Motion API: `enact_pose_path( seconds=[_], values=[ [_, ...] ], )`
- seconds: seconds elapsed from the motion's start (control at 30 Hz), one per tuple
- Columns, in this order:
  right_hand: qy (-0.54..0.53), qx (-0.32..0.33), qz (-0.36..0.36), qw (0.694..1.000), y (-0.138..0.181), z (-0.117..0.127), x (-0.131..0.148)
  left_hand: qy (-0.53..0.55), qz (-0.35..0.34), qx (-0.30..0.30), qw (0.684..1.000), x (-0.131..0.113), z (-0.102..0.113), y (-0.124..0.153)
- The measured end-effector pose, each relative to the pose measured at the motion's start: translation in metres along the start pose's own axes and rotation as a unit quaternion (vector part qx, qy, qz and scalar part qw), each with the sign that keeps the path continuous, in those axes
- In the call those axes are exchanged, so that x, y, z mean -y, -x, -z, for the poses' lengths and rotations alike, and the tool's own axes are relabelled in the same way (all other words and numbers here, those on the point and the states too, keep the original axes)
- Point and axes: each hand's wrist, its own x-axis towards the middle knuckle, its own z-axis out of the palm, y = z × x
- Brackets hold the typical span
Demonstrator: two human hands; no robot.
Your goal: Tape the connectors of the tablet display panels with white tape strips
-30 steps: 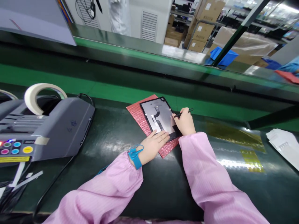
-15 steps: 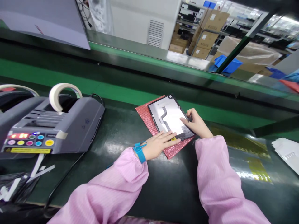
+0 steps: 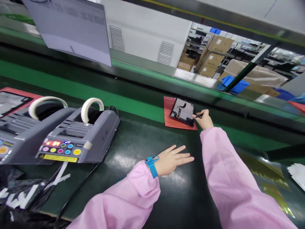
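A tablet-sized screen panel (image 3: 187, 109), silver-grey with a black edge and a dark curved ribbon cable (image 3: 181, 109), lies on a red bubble-wrap sheet (image 3: 167, 111) towards the back of the bench. My right hand (image 3: 206, 120) is at the panel's right edge. Its fingers pinch a thin black stick-like tool (image 3: 199, 115), whose exact kind I cannot make out. Nearer to me, my left hand (image 3: 170, 159) is over the dark bench top with fingers spread and nothing in them. A blue wrist strap (image 3: 152, 166) circles that wrist.
Two grey tape dispensers (image 3: 78, 136) with rolls of white tape (image 3: 92, 109) stand on the left. Behind them another panel (image 3: 10, 100) lies on red wrap. Yellowish transparent film (image 3: 267, 171) and white sheets (image 3: 297, 173) are on the right.
The panel and its red wrap have moved away from me to the back of the bench, with my right hand beside them. My left hand has come off the panel.
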Motion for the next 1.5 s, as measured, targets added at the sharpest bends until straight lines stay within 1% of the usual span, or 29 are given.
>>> enact_pose_path(
  seconds=[0.07,0.13,0.2,0.27,0.33,0.43,0.5,0.53,0.63,0.7,0.77,0.87,0.97,1.07,1.17,1.5],
  values=[
    [0.002,0.009,-0.003,1.0,0.013,0.013,-0.003,-0.003,0.001,-0.003,1.0,0.001,-0.002,0.0],
    [-0.009,0.019,-0.003,1.0,0.034,0.033,-0.007,-0.009,0.0,-0.007,1.0,0.004,-0.004,0.001],
    [-0.025,0.028,-0.006,0.999,0.063,0.06,-0.012,-0.015,0.0,-0.009,1.0,0.006,-0.007,0.001],
    [-0.036,0.03,-0.018,0.999,0.096,0.093,-0.02,-0.02,0.001,-0.012,1.0,0.007,-0.009,0.001],
    [-0.06,0.036,-0.063,0.996,0.133,0.128,-0.033,-0.026,-0.004,-0.014,1.0,0.004,-0.013,-0.001],
    [-0.17,-0.014,-0.172,0.97,0.186,0.173,-0.059,-0.031,-0.031,-0.004,0.999,-0.007,-0.02,-0.011],
    [-0.211,-0.034,-0.218,0.952,0.217,0.192,-0.074,-0.027,-0.058,0.011,0.998,-0.017,-0.028,-0.023],
    [-0.211,-0.04,-0.233,0.948,0.23,0.197,-0.079,-0.024,-0.07,0.017,0.997,-0.023,-0.032,-0.03],
    [-0.167,-0.054,-0.259,0.95,0.26,0.202,-0.083,-0.017,-0.109,0.029,0.993,-0.039,-0.043,-0.054],
    [-0.15,-0.062,-0.263,0.951,0.27,0.198,-0.078,-0.013,-0.132,0.032,0.991,-0.047,-0.049,-0.067],
    [-0.145,-0.053,-0.259,0.954,0.278,0.191,-0.072,-0.009,-0.143,0.03,0.989,-0.052,-0.053,-0.077],
    [-0.133,-0.021,-0.246,0.96,0.287,0.18,-0.062,-0.009,-0.138,0.028,0.99,-0.054,-0.056,-0.082],
    [-0.109,-0.019,-0.229,0.967,0.293,0.171,-0.055,-0.015,-0.135,0.032,0.99,-0.054,-0.056,-0.082],
    [-0.084,-0.03,-0.22,0.971,0.294,0.167,-0.054,-0.018,-0.135,0.03,0.99,-0.053,-0.056,-0.081],
    [-0.076,-0.027,-0.22,0.972,0.29,0.166,-0.053,-0.017,-0.137,0.028,0.99,-0.054,-0.057,-0.081],
    [-0.116,0.028,-0.246,0.962,0.268,0.166,-0.042,-0.017,-0.141,0.029,0.989,-0.055,-0.056,-0.082]
  ],
)
